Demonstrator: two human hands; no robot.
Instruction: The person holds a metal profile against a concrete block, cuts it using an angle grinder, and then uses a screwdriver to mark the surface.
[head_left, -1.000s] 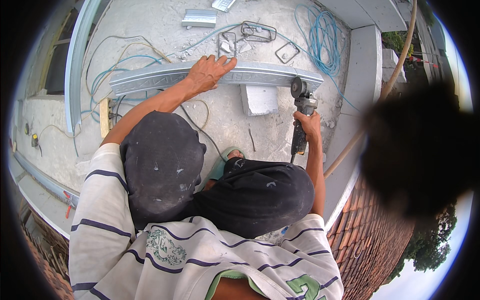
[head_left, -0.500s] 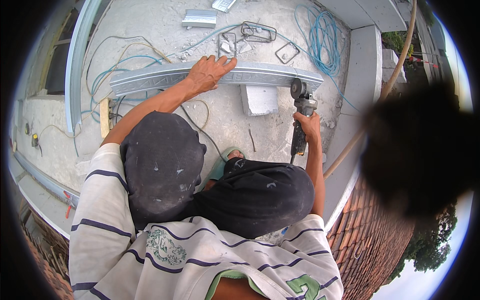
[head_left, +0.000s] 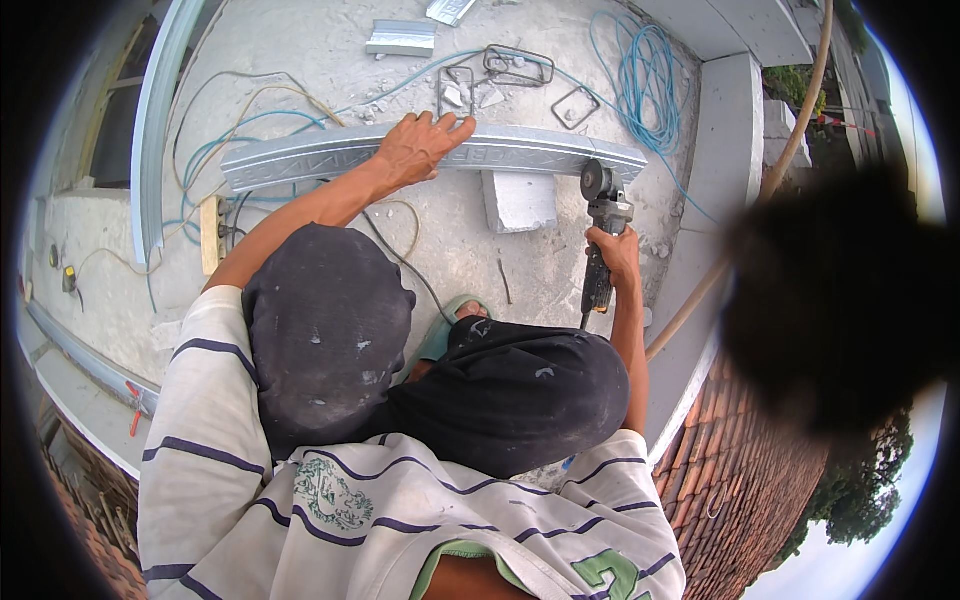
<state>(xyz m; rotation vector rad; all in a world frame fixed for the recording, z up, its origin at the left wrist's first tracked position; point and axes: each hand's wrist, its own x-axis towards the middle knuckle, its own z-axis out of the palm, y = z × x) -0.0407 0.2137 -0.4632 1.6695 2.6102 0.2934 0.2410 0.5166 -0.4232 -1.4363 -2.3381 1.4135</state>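
A long galvanized metal channel (head_left: 320, 162) lies crosswise in front of me, propped near its right half on a pale block (head_left: 520, 200). My left hand (head_left: 420, 145) grips the channel around its middle, the fingers bent over the far edge. An angle grinder (head_left: 598, 270) is held upright in my right hand (head_left: 617, 252), its body inside my closed fingers. The grinder's disc is against the near side of the channel, close to the right end. Whether the disc is spinning or has cut in, I cannot tell.
Blue cable (head_left: 648, 95) lies coiled at the far right, with more cords at left. Bent wire stirrups (head_left: 518, 65) and a short channel offcut (head_left: 400, 38) lie beyond. A wooden piece (head_left: 212, 235) sits by my left arm. A low wall (head_left: 722, 140) and tiled roof (head_left: 730, 440) border the right.
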